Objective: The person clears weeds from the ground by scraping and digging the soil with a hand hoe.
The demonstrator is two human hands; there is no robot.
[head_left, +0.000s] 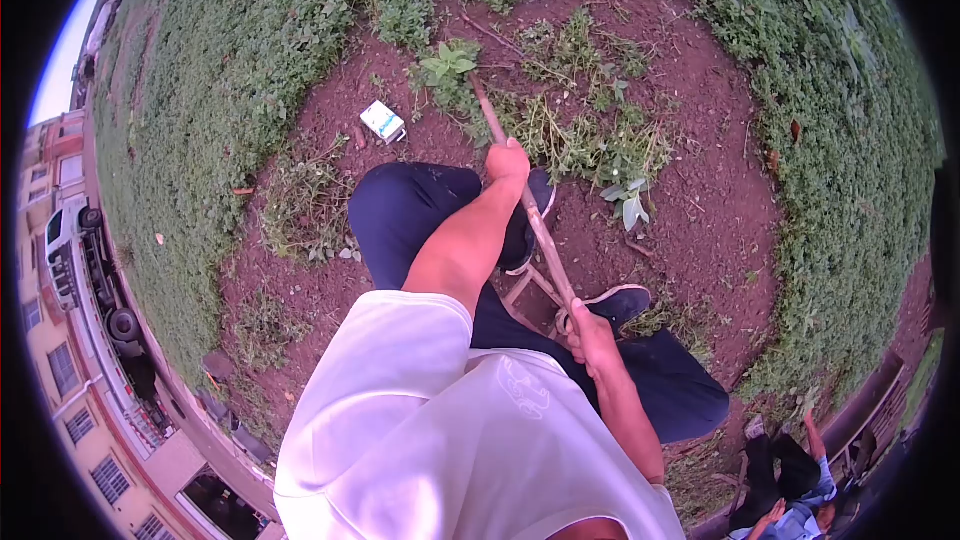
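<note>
My left hand [508, 162] is closed round the middle of a long wooden tool handle [545, 240]. Lower down, near my right knee, my right hand [592, 338] grips the same handle at its near end. The handle slants away to the upper left, and its far end meets a leafy green plant [447, 62]; whatever head it has is hidden there. Uprooted weeds [590, 130] lie on the bare reddish soil [700, 140] just right of the handle. A small white and blue box [383, 123] sits on the soil left of it.
Under me, between my shoes [618, 304], shows a wooden stool frame [530, 290]. Dense low greenery [830, 190] rings the soil patch. More weed heaps [308, 202] lie at left. Another person [785, 480] is at lower right. A truck [90, 290] and building [75, 400] stand far left.
</note>
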